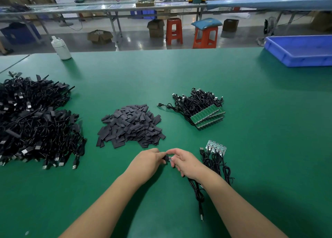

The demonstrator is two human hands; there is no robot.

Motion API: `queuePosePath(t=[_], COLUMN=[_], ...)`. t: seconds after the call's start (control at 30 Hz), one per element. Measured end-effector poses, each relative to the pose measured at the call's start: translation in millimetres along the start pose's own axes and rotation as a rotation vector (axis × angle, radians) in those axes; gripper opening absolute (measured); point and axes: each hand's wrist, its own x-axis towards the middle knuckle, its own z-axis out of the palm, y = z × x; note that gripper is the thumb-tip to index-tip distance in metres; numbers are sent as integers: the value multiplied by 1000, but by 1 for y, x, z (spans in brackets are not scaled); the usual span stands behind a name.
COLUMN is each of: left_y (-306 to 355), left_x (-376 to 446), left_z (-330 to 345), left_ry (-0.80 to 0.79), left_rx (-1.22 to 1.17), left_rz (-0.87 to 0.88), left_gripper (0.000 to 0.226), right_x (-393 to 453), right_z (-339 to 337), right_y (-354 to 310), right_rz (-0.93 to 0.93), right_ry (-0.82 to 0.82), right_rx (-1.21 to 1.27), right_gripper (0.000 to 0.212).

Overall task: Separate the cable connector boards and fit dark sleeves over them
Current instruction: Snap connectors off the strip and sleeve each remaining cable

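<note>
Far left on the green tabletop (179, 72), a big heap of finished cables (36, 122) is lying out of the working zone, its ends already covered in dark sleeving; it reads as the done pile, pushed to where the left hand can drop things. Next along, the loose pile of dark sleeves (130, 125) is sitting just ahead of the hands, close enough for a short reach.

At the near centre, the left hand (149, 161) is pinching a dark sleeve (165, 158) in its grip while the right hand (185, 163) is holding a small connector board (170, 158) by its fingertips, the two meeting end to end. The sleeve seems to be going partway over the board, though the fingers are hiding most of it. The board's cable (197, 193) is trailing back under the right wrist.

Just right of the hands, a short strip of joined boards (216, 146) with its cables is waiting to be snapped apart. Farther back, a stack of unbroken green panels (206, 116) with bundled leads is serving as stock.
</note>
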Motion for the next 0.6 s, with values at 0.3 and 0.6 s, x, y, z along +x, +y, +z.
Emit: queuePosePath(t=[0.3,0.6], left_y=[-6,1], left_x=[-10,-10], left_z=[2,6], left_ry=[136,150], left_rx=[-232,-222], left_rz=[91,100], left_gripper=[21,21], right_x=[0,2], right_z=[-1,-1], right_y=[-2,2], right_rz=[20,-8], right_ry=[-2,-38], right_rx=[12,-20], right_gripper=[28,32])
